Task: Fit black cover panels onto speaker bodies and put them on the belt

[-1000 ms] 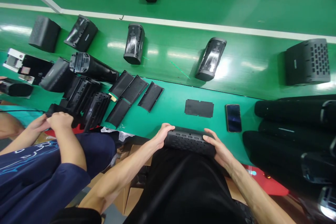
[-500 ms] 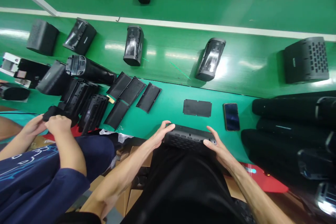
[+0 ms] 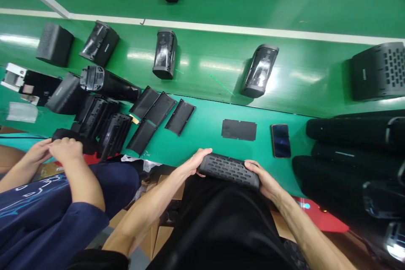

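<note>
A black speaker [image 3: 228, 170] with a slotted grille lies across my lap at the bench edge, its slotted face turned up towards me. My left hand [image 3: 198, 161] is closed round its left end, thumb on the top edge. Round the right end wraps my right hand [image 3: 257, 174], with the thumb side over the upper corner. Just beyond the speaker, a flat black sheet [image 3: 239, 130] with notched edges lies on the green bench mat [image 3: 209, 135]. To the right of that sheet is a smartphone [image 3: 281, 141], screen up.
Several black panels [image 3: 179, 117] and stacked speaker housings [image 3: 110, 135] lie to the left. A co-worker's hands [image 3: 63, 150] hold a dark part there. Speakers [image 3: 260, 71] stand spaced along the green conveyor [image 3: 205, 57] beyond the mat. Large black speakers [image 3: 344, 156] crowd the right side.
The speaker has rolled in my hands: its smooth side showed half a second ago, and now its slotted face is up. My right fingers have closed in on it. Speakers on the belt shifted slightly right.
</note>
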Available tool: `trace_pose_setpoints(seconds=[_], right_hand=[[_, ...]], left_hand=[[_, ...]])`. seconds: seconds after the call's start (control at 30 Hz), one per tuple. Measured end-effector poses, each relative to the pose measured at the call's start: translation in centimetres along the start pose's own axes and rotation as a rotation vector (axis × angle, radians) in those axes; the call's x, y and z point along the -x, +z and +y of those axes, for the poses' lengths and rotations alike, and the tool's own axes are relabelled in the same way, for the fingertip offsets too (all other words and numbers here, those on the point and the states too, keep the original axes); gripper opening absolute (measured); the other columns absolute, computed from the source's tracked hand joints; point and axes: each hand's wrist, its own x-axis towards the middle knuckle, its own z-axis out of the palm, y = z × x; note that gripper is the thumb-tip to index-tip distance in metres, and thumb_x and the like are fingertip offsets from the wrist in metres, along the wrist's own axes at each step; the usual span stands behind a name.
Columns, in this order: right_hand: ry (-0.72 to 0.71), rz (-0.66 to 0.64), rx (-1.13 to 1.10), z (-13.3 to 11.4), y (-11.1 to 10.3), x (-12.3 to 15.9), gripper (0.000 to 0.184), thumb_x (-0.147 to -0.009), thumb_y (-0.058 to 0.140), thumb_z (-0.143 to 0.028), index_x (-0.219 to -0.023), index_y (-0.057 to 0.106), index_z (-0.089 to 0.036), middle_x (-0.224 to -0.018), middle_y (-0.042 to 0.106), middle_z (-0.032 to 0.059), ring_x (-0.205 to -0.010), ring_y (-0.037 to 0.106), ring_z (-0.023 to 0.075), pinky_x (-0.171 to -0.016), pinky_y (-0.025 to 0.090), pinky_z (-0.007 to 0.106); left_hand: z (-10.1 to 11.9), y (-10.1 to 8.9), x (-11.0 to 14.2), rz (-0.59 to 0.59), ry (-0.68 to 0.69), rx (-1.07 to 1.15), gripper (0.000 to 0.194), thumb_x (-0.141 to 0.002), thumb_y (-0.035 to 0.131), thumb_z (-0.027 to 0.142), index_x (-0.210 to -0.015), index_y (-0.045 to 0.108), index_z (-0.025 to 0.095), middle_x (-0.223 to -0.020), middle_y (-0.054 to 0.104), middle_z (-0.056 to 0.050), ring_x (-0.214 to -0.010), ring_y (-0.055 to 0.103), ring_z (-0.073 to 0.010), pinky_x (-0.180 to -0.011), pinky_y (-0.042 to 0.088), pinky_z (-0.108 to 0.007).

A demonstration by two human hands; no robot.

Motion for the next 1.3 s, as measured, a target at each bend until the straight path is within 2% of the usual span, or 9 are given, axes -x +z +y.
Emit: trace_pose_setpoints(seconds=[0.2, 0.33, 0.53, 0.67, 0.83, 1.0, 1.1, 1.17, 1.3], right_hand=[[0.007, -0.002, -0.014, 0.2, -0.4, -0.3, 0.046, -0.065, 0.092, -0.051, -0.092, 0.065, -0.025, -0.075, 0.073, -0.0022, -0.066, 0.067, 0.0186, -0.06, 0.051, 0.028], [0.061, -0.012, -0.03, 0.2, -0.5, -0.4, 0.041, -0.072, 0.088, -0.052, -0.09, 0.065, -0.023, -0.076, 0.075, 0.0011, -0.067, 0.068, 0.0203, -0.064, 0.056, 0.031], [0.099, -0.032, -0.019, 0.2, -0.7, -0.1, 0.043, -0.08, 0.081, -0.058, -0.1, 0.063, -0.024, -0.074, 0.074, 0.0022, -0.057, 0.064, 0.0194, -0.049, 0.054, 0.031], [0.021, -0.036, -0.025, 0.6, -0.7, 0.1, 0.047, -0.083, 0.08, -0.057, -0.117, 0.061, -0.03, -0.085, 0.075, -0.0004, -0.066, 0.067, 0.0192, -0.054, 0.057, 0.03], [-0.005, -0.052, -0.023, 1.0, -1.2, 0.1, 0.05, -0.081, 0.08, -0.059, -0.114, 0.062, -0.026, -0.094, 0.077, 0.0042, -0.074, 0.069, 0.022, -0.061, 0.059, 0.033], [-0.064, -0.179, 0.109, 0.8, -2.4, 1.0, 0.069, -0.079, 0.081, -0.064, -0.133, 0.056, -0.029, -0.126, 0.072, 0.0065, -0.104, 0.071, 0.0268, -0.085, 0.059, 0.037], [-0.151, -0.207, 0.187, 0.4, -2.5, 1.5, 0.072, -0.08, 0.081, -0.064, -0.136, 0.053, -0.029, -0.122, 0.072, 0.0057, -0.107, 0.07, 0.0275, -0.09, 0.057, 0.039], [-0.25, -0.18, 0.181, 0.0, -2.4, 1.6, 0.071, -0.08, 0.081, -0.063, -0.135, 0.054, -0.029, -0.118, 0.073, 0.0058, -0.107, 0.07, 0.0277, -0.094, 0.055, 0.039], [-0.427, -0.149, 0.154, -1.6, -2.5, 1.3, 0.07, -0.079, 0.081, -0.062, -0.136, 0.056, -0.03, -0.126, 0.07, 0.0073, -0.117, 0.066, 0.0294, -0.1, 0.051, 0.039]], left_hand=[[0.1, -0.6, -0.1, -0.025, -0.019, 0.015, 0.057, -0.083, 0.056, 0.078, -0.105, 0.058, 0.025, -0.07, 0.064, -0.003, -0.066, 0.062, -0.0237, -0.057, 0.058, -0.041], [0.3, -0.9, -0.3, -0.059, 0.022, 0.036, 0.063, -0.079, 0.063, 0.08, -0.109, 0.063, 0.024, -0.079, 0.069, -0.006, -0.074, 0.066, -0.0249, -0.054, 0.06, -0.036], [0.6, -0.4, -0.7, -0.002, -0.057, -0.004, 0.064, -0.088, 0.049, 0.08, -0.099, 0.067, 0.019, -0.066, 0.064, -0.003, -0.057, 0.06, -0.018, -0.043, 0.056, -0.029], [0.9, -0.8, -0.4, -0.026, -0.07, -0.021, 0.074, -0.085, 0.045, 0.087, -0.096, 0.067, 0.017, -0.067, 0.065, -0.004, -0.056, 0.061, -0.0185, -0.043, 0.057, -0.03], [0.5, -1.2, -0.5, -0.08, 0.108, -0.052, 0.066, -0.079, 0.064, 0.079, -0.112, 0.063, 0.022, -0.083, 0.067, -0.003, -0.068, 0.065, -0.0193, -0.048, 0.058, -0.028], [1.1, -1.1, -0.6, -0.029, 0.221, -0.062, 0.056, -0.08, 0.067, 0.068, -0.108, 0.062, 0.02, -0.082, 0.065, -0.002, -0.065, 0.061, -0.0171, -0.047, 0.049, -0.023], [2.3, -1.1, -0.1, -0.028, 0.282, -0.068, 0.055, -0.08, 0.067, 0.065, -0.111, 0.064, 0.019, -0.088, 0.07, -0.006, -0.075, 0.065, -0.0206, -0.058, 0.053, -0.028], [3.1, -1.3, 0.3, -0.017, 0.365, -0.058, 0.058, -0.082, 0.067, 0.064, -0.119, 0.064, 0.019, -0.106, 0.073, -0.009, -0.097, 0.068, -0.0256, -0.078, 0.057, -0.035], [5.1, -1.7, 1.1, -0.105, 0.595, -0.025, 0.075, -0.082, 0.072, 0.058, -0.145, 0.055, 0.022, -0.148, 0.061, -0.01, -0.14, 0.051, -0.0335, -0.117, 0.04, -0.046]])
